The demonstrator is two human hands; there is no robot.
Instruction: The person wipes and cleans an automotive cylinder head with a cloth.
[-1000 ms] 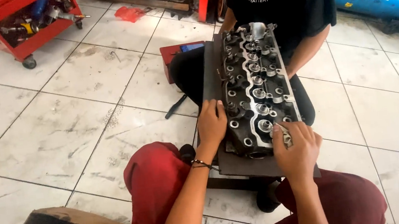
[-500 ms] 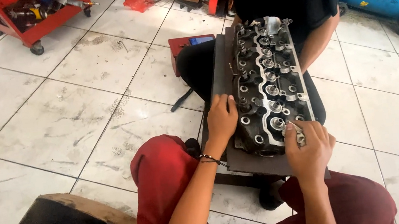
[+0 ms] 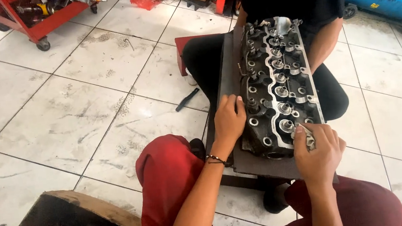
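Head view looks down on a grimy, dark metal engine head [image 3: 277, 86] with rows of round holes and shiny valve seats, lying on a grey board [image 3: 229, 76]. Its long axis runs away from the wearer toward a seated person [image 3: 298, 0]. Left hand [image 3: 228, 120] rests flat on its near edge, fingers spread. Right hand [image 3: 318, 153] pinches a small metal part [image 3: 307, 137] at the near corner.
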